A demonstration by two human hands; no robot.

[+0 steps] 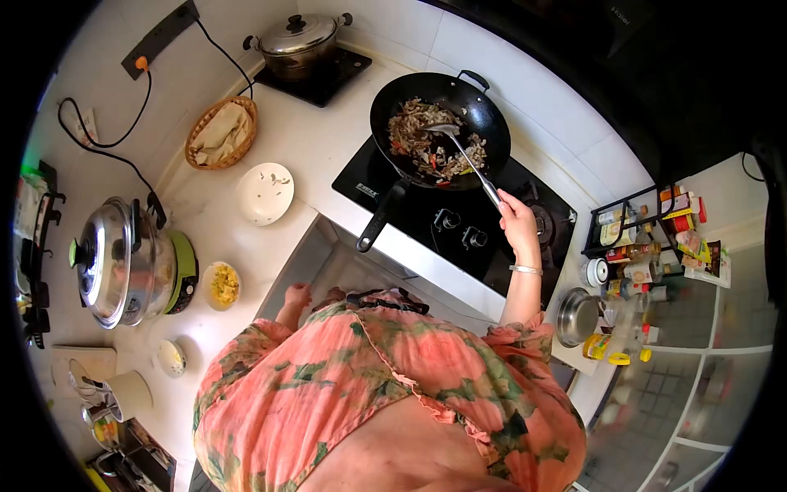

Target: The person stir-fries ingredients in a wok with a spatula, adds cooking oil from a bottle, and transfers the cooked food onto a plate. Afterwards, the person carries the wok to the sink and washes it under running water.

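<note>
My right hand [518, 220] is closed around the handle of a metal spatula [473, 164]. The spatula's blade rests among the chopped food [412, 129], brown bits with red and green pieces, inside a black wok [485, 111]. The wok sits over the black gas stove [354, 182], its long handle [384, 217] pointing toward me. Nobody holds that handle. My left hand [297, 297] hangs low near the counter edge, fingers curled, with nothing visible in it.
Left of the stove stand a white plate [266, 194] with scraps, a bowl of yellow food [223, 287], a wicker basket [220, 134] and a lidded steamer [123, 262]. A lidded pot [297, 45] is behind. Bottles fill a rack [627, 234] at right, beside a metal bowl [577, 317].
</note>
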